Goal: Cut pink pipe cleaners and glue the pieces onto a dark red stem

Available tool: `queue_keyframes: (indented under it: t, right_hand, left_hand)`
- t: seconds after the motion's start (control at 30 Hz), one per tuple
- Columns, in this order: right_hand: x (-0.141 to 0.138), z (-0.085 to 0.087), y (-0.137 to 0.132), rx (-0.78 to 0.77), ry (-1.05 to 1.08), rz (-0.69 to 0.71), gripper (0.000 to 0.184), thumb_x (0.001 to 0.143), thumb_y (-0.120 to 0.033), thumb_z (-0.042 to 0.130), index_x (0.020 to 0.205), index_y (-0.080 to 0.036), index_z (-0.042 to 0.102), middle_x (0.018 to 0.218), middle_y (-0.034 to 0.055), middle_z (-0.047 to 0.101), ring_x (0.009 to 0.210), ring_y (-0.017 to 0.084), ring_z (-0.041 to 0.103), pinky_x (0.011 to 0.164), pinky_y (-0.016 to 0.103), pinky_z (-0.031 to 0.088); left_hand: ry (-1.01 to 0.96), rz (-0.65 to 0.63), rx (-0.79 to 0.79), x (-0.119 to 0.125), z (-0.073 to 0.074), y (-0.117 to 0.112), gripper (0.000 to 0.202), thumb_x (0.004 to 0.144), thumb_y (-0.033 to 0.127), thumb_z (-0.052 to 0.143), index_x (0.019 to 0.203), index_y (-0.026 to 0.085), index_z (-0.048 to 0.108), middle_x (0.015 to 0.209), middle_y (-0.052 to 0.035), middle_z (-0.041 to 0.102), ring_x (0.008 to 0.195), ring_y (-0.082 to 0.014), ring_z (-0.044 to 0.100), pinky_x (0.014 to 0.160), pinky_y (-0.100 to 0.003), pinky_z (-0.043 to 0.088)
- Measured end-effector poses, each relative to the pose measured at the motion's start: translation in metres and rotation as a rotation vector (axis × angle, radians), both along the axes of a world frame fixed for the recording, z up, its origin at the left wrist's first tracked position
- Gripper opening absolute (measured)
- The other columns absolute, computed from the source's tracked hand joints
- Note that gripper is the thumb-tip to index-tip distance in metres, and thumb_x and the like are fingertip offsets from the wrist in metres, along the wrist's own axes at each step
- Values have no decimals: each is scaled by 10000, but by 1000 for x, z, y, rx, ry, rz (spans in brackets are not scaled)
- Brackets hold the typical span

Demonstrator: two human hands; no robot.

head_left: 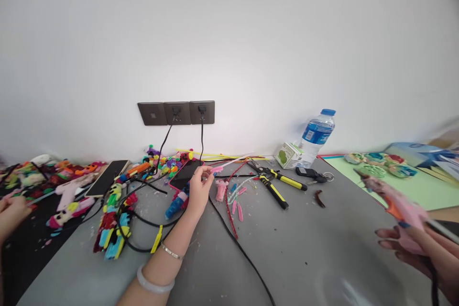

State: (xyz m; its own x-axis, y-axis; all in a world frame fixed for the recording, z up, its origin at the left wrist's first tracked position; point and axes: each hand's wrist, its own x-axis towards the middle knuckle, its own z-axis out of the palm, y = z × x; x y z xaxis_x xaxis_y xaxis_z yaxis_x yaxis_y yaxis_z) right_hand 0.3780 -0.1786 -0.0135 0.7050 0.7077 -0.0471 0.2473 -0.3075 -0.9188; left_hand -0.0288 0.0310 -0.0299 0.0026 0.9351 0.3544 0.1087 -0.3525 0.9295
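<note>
My left hand [199,186] reaches out over the grey table [294,248] and pinches one end of a pink pipe cleaner [229,164], lifted above a red-cased phone [183,175]. That arm wears a pale bangle and a thin bracelet. At the lower right, my right hand [412,244] is wrapped round a pink hot glue gun [390,199], blurred by motion, its nozzle pointing left. Small pink pipe-cleaner pieces [229,193] lie just right of the left hand.
Yellow-handled pliers and cutters [278,184], keys [311,173], a water bottle [317,135] and a small green carton [288,155] stand near the wall. Black cables run from wall sockets [176,112]. Colourful pipe-cleaner figures [114,229] crowd the left. Another person's hand [10,213] shows at far left.
</note>
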Motion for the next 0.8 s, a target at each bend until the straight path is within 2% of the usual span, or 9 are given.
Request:
queue_keyframes:
  t: [0.07, 0.13, 0.2, 0.27, 0.3, 0.4, 0.5, 0.63, 0.8]
  right_hand:
    - [-26, 21, 16, 110, 135, -17, 227, 655, -536, 684, 782, -354, 638, 977, 195, 671, 712, 266, 669, 717, 496, 522]
    - [-56, 43, 39, 228, 124, 107, 282, 644, -499, 733, 854, -337, 637, 968, 136, 654, 758, 271, 636, 715, 492, 534]
    - [-87, 59, 66, 271, 130, 299, 289, 676, -515, 753, 844, -316, 627, 874, 114, 628, 726, 254, 587, 624, 426, 517]
    - [-114, 66, 94, 271, 117, 518, 342, 731, -549, 728, 940, -295, 635, 775, 76, 595, 630, 212, 512, 537, 369, 456]
    - [-126, 66, 108, 266, 128, 641, 374, 771, -562, 698, 1008, -281, 627, 771, 63, 591, 643, 204, 512, 558, 355, 454]
    - [-154, 51, 143, 301, 165, 818, 466, 772, -575, 705, 1097, -265, 582, 777, 21, 585, 677, 185, 513, 587, 309, 441]
    - [-169, 26, 163, 335, 228, 877, 385, 804, -599, 662, 849, -230, 563, 665, -19, 492, 609, 153, 443, 562, 284, 385]
    - [-173, 2, 163, 326, 338, 944, 468, 866, -614, 568, 646, -216, 459, 569, -37, 383, 542, 133, 348, 537, 287, 315]
    - [-176, -4, 152, 279, 273, 955, 524, 886, -633, 521, 588, -210, 437, 517, -25, 420, 514, 125, 351, 533, 286, 290]
  left_hand:
    - [-13, -3, -21, 0, -3, 1, 149, 827, 283, 610, 942, 190, 597, 888, -36, 617, 768, -145, 586, 612, -209, 452]
    - [-31, -1, -19, 0, -5, 2, 151, 837, 277, 600, 961, 193, 581, 908, -39, 616, 762, -142, 582, 592, -204, 448]
    - [-46, 1, -9, 0, -4, 3, 143, 838, 264, 599, 960, 191, 586, 913, -44, 621, 769, -145, 585, 598, -207, 456]
    - [-60, 4, -10, 0, -2, 2, 135, 837, 253, 596, 955, 188, 599, 920, -48, 633, 793, -150, 593, 625, -216, 470]
    - [-65, 5, -15, 0, -1, 2, 136, 835, 249, 595, 956, 187, 606, 926, -50, 639, 806, -152, 598, 640, -220, 475]
    - [-82, 12, -40, 0, 2, 0, 161, 829, 241, 589, 977, 187, 619, 933, -55, 652, 814, -157, 607, 658, -234, 482]
    - [-94, 15, -55, 0, 4, -1, 176, 819, 249, 600, 981, 188, 629, 937, -61, 657, 828, -167, 616, 672, -246, 489]
    - [-107, 2, -73, 1, 3, -1, 190, 811, 269, 622, 983, 190, 631, 923, -58, 648, 843, -174, 619, 681, -248, 491]
    - [-55, -9, -73, 0, 5, -4, 152, 838, 265, 613, 967, 183, 623, 892, -45, 629, 816, -162, 591, 716, -250, 485]
